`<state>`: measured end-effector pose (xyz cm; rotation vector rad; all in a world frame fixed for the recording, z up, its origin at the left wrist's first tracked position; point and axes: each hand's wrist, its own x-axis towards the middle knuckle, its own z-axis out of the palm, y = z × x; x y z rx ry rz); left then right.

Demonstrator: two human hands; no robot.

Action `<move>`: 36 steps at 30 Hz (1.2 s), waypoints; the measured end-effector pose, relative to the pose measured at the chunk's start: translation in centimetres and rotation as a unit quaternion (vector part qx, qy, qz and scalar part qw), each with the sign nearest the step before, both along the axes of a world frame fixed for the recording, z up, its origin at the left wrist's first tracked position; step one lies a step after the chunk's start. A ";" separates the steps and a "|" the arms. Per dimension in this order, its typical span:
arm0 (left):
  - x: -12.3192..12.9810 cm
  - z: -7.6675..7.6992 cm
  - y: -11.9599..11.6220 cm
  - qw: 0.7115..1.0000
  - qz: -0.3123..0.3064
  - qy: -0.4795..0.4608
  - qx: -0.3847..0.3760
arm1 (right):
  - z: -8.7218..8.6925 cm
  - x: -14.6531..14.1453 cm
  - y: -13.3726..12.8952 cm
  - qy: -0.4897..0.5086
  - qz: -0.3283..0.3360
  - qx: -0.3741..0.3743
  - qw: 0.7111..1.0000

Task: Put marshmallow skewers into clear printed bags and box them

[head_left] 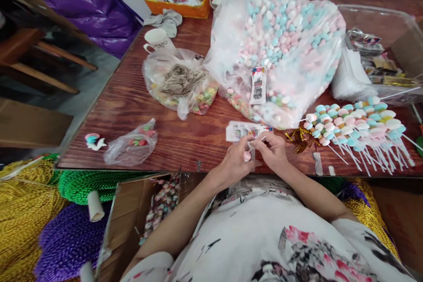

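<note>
Left fingers (245, 142) and right fingers (269, 140) angle inward, close together, pinching white stick (263, 138); pink candy (247, 156) below left fingers.

Brown wooden table (115, 108) (streaky grain), bag of pastel sweets (228, 31), white mug (158, 40), orange tray (175, 9), skewered sweets (360, 125)

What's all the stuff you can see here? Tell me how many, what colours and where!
table: one, reddish-brown, middle
big candy bag: one, clear; pink, blue, white candies; back middle
candy sticks: many, pastel, right
ties: bunch, gold, by sticks
clear bin: one, back right
tray: one, orange, back left
mug: one, white, back left
smaller candy bags: two, clear, left
bead bundles: several; gold, green, purple; below table
stool: one, brown, far left
held candy: one, pink, left hand
hands: two, bare, front middle
</note>
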<state>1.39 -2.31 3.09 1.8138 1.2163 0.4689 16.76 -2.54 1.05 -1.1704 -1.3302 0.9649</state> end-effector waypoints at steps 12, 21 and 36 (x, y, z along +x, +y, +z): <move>-2.2 -1.1 -0.8 0.997 -0.017 -0.033 -0.071 | 0.7 2.2 1.4 -0.033 -0.017 0.020 0.999; -2.4 -0.3 -1.2 0.998 -0.031 0.042 -0.019 | -0.6 2.3 1.6 -0.049 0.004 0.011 0.999; -2.4 -2.4 -0.8 0.996 -0.004 -0.026 -0.090 | 1.2 2.7 -1.2 0.050 0.110 0.129 0.984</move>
